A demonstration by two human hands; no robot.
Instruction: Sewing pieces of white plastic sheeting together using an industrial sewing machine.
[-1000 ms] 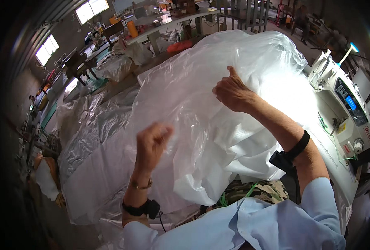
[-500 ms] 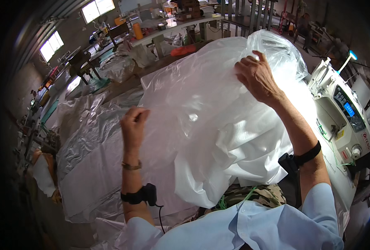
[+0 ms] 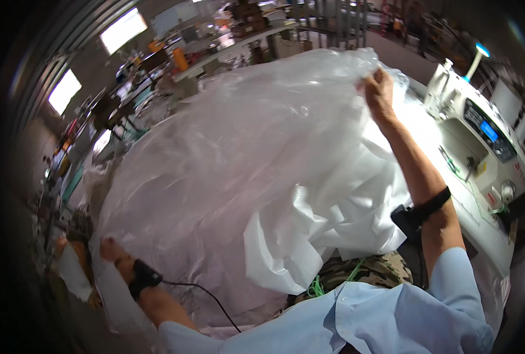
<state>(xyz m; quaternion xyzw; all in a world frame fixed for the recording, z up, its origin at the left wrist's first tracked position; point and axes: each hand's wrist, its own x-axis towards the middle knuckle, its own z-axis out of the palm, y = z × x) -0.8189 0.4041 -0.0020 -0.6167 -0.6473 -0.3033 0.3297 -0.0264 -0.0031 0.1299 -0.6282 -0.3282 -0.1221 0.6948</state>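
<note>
A large translucent white plastic sheet [image 3: 215, 153] spreads over the work surface, bunched into thick folds near my lap. My left hand [image 3: 112, 249], smeared by motion, is at the sheet's left edge; its fingers look closed on the film, which stretches toward it. At the far right of the sheet, my right hand [image 3: 379, 93] is closed with bent fingers, gripping a gathered part of the plastic. Both forearms wear black straps with small devices.
A white sewing machine [image 3: 481, 138] with a blue display and lit lamp stands to the right. Green threads [image 3: 315, 287] hang by my lap. An orange cylinder [image 3: 180, 59] and cluttered benches are farther back. A white piece of material [image 3: 73, 271] lies at the left.
My left hand has swung left and nearer, and the plastic now spreads over the silvery sheeting there. My right hand has shifted slightly right and its fingers have closed.
</note>
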